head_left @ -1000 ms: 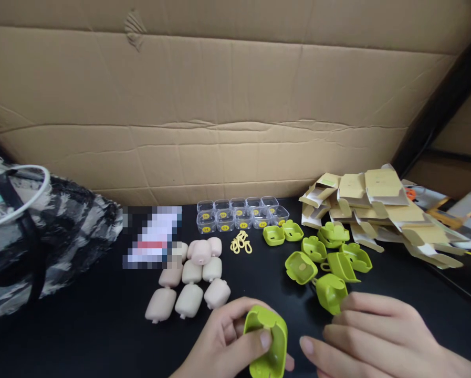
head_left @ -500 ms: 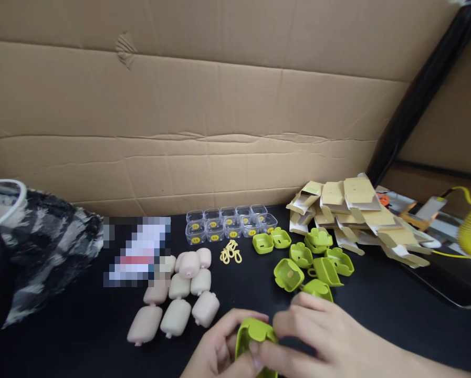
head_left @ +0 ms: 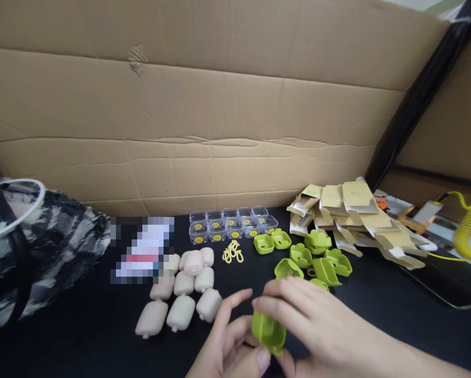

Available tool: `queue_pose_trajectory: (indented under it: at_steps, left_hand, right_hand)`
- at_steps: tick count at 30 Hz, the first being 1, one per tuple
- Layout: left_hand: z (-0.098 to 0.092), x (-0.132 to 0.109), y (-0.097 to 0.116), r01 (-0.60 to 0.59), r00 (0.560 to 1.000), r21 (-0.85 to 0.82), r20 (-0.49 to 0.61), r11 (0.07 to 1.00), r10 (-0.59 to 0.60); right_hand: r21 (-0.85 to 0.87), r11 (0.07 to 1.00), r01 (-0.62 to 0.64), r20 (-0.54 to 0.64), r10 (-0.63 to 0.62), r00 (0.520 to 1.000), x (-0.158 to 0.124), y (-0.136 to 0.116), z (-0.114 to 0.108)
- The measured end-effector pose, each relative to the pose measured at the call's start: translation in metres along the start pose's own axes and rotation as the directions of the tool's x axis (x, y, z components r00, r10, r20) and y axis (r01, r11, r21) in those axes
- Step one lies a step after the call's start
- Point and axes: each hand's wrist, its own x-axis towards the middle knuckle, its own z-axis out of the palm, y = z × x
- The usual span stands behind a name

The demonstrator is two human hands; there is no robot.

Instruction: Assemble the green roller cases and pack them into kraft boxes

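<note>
A green earphone-case cover [head_left: 269, 331] is between my hands at the lower middle, its hollow side partly showing. My right hand [head_left: 310, 320] grips it from the right, fingers over its top and thumb near its lower edge. My left hand [head_left: 233, 344] supports it from the left, thumb by the bottom corner and index finger lifted away. Beyond my right hand lie several more green covers [head_left: 300, 255], some flower-edged. Left of my hands are several rounded pale pink and off-white pieces [head_left: 181, 313] with small nubs.
Clear plastic boxes [head_left: 217, 229] with yellow round labels stand in rows at the back. Small yellow clips [head_left: 232, 253] lie before them. Folded cardboard boxes [head_left: 355, 210] pile at the right, beside a yellow coiled cord [head_left: 469, 226]. A dark phone-like slab [head_left: 443, 286] and a patterned bag [head_left: 62, 247] flank the table.
The green cover has turned in my hands and moved slightly right. My right hand has closed over its top, while my left index finger has lifted off.
</note>
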Motion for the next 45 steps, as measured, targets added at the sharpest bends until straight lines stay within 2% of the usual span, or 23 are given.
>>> queue_pose_trajectory:
  at_steps: [3,6,9,15,19,23,26,29,31,33,36,39,41,42,45]
  left_hand:
    - [-0.002,0.000,-0.005,-0.083,0.996,0.043,-0.020,0.996,0.084]
    - [-0.008,0.002,-0.010,-0.080,0.997,0.106,0.015,0.991,0.079]
    - [-0.013,0.003,-0.013,-0.063,0.997,0.152,0.042,0.986,0.057]
    - [-0.017,0.004,-0.014,-0.065,0.995,0.207,0.085,0.976,0.048]
    - [-0.016,0.003,-0.014,-0.067,0.994,0.214,0.100,0.974,0.046]
    - [-0.011,0.004,-0.011,-0.063,0.997,0.174,0.057,0.983,0.054]
    - [-0.008,0.006,-0.006,-0.030,1.000,0.075,-0.004,0.997,0.030]
    - [-0.007,0.008,-0.003,-0.010,0.999,-0.036,-0.048,0.999,0.008]
    - [-0.009,0.009,-0.004,-0.023,0.998,-0.050,-0.063,0.998,0.020]
    - [-0.010,0.009,-0.007,-0.038,0.997,-0.028,-0.063,0.999,0.036]
    - [-0.012,0.009,-0.011,-0.044,0.998,0.063,-0.036,0.997,0.047]
    - [-0.011,0.008,-0.009,-0.027,1.000,0.100,-0.006,0.995,0.028]
    - [-0.010,0.007,-0.004,0.018,1.000,0.028,0.002,0.999,-0.018]
    - [-0.009,0.007,-0.001,0.046,0.999,-0.030,0.009,0.998,-0.046]
    - [-0.009,0.009,0.006,0.125,0.992,-0.193,0.054,0.973,-0.117]
  right_hand:
    - [0.073,0.981,-0.178,-0.047,0.182,0.982,0.009,0.010,-0.007]
    - [-0.118,0.947,-0.298,-0.024,0.298,0.954,0.023,0.023,-0.009]
    - [-0.298,0.904,-0.308,0.013,0.326,0.945,0.035,0.032,0.000]
    - [-0.437,0.830,-0.348,0.024,0.397,0.917,0.044,0.033,0.021]
    - [-0.516,0.775,-0.365,0.037,0.446,0.894,0.044,0.033,0.015]
    - [-0.549,0.752,-0.364,0.088,0.485,0.870,0.056,0.037,0.004]
    - [-0.560,0.735,-0.384,0.155,0.548,0.822,0.075,0.044,-0.001]
    - [-0.547,0.733,-0.405,0.267,0.611,0.746,0.095,0.053,-0.002]
    - [-0.531,0.737,-0.418,0.325,0.633,0.703,0.103,0.059,-0.001]
    - [-0.515,0.743,-0.428,0.351,0.638,0.685,0.107,0.064,0.001]
    - [-0.482,0.767,-0.423,0.349,0.611,0.711,0.106,0.067,-0.002]
    - [-0.398,0.846,-0.355,0.342,0.496,0.798,0.099,0.063,-0.016]
    - [-0.300,0.925,-0.234,0.360,0.337,0.870,0.091,0.055,-0.028]
    - [-0.245,0.956,-0.161,0.381,0.247,0.891,0.085,0.050,-0.033]
    - [-0.097,0.990,0.102,0.427,-0.051,0.903,0.063,0.034,-0.039]
